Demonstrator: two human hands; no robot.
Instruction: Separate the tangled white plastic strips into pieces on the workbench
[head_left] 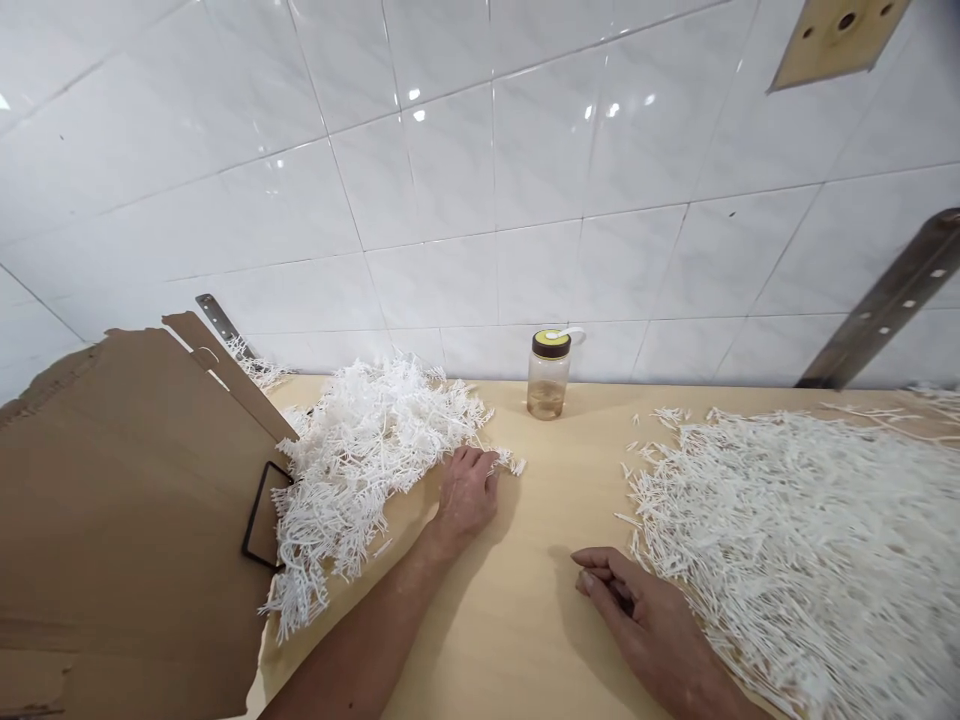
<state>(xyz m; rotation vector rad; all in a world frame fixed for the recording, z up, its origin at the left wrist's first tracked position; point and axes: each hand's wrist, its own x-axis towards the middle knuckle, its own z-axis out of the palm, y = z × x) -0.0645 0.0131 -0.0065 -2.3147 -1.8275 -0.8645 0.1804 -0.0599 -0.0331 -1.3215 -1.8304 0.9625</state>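
Observation:
My left hand rests at the right edge of a heap of white branched strands. Its fingers are curled, and a small white branched strand shows at the thumb and forefinger. To the right, my right hand hovers low over the wooden tabletop, just left of a wide pile of short straight white sticks. Its thumb and forefinger come close together with the other fingers bent in. Whatever is between them, if anything, is hidden.
A clear bottle with a dark and yellow lid stands near the tiled wall. At the left is a large brown cardboard piece with a black wire frame beside it. Metal brackets are against the wall.

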